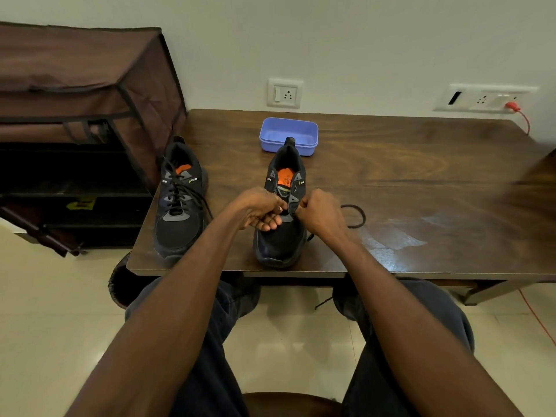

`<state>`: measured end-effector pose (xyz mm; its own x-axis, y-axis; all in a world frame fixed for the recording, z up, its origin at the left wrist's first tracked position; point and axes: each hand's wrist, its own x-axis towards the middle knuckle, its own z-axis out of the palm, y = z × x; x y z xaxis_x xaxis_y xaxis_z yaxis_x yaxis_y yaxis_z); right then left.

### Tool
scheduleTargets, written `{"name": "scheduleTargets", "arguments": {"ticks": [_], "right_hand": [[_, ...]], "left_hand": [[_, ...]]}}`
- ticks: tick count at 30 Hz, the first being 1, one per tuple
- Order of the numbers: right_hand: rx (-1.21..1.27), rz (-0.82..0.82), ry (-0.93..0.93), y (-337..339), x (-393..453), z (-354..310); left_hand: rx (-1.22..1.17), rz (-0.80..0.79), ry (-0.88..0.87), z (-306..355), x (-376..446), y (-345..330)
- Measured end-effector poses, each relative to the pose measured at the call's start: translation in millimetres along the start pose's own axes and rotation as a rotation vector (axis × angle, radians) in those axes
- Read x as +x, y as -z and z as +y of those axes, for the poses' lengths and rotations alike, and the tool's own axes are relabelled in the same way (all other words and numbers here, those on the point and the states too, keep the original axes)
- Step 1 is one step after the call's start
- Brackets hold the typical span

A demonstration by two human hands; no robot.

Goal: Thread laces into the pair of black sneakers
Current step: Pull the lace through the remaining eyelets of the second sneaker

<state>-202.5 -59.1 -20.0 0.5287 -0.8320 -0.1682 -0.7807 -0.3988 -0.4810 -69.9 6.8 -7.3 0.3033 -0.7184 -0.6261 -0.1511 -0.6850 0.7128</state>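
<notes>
Sneakers, a black pair with orange insoles, stand on a dark wooden table (pixel 391 176), toes toward the person seated at its near edge. The left sneaker (pixel 180 206) is already laced, its black lace crisscrossed up the eyelets with loose ends trailing. The right sneaker (pixel 282 206) sits in front of the person and shows no lace across its upper eyelets.

Both hands meet over the lower eyelets of the right sneaker. The left hand (pixel 260 210) has its fingers curled against the tongue and near eyelet flap; whether it pinches the lace or only the shoe cannot be told. The right hand (pixel 320 212) is closed in a pinch at the opposite eyelet flap, apparently on the black lace (pixel 356 216), which loops onto the table just beside that hand. Another end hangs below the table edge.

To do this step well, it seems best to steady the eyelet flap with one hand, feed the lace tip straight through with the other, then pull both sides to equal length before crossing upward.

Small white lettering on each sneaker's collar looks like a brand name, too small to read surely. The orange insole of the right sneaker bears print beginning "AIR". A lilac plastic box (pixel 288 136) stands behind the shoes.
</notes>
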Motion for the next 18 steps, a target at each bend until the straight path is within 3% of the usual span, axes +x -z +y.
{"name": "scheduleTargets", "arguments": {"ticks": [5,9,18], "right_hand": [[-0.06,-0.032,0.049,-5,-2,-4],[0.166,-0.128,-0.014,3,7,6],[0.378,-0.051,-0.108,-5,16,9]], "left_hand": [[0.015,0.003,0.003,1,-1,-2],[0.013,0.002,0.013,-1,0,-2],[0.028,0.013,-0.011,0,2,-10]]}}
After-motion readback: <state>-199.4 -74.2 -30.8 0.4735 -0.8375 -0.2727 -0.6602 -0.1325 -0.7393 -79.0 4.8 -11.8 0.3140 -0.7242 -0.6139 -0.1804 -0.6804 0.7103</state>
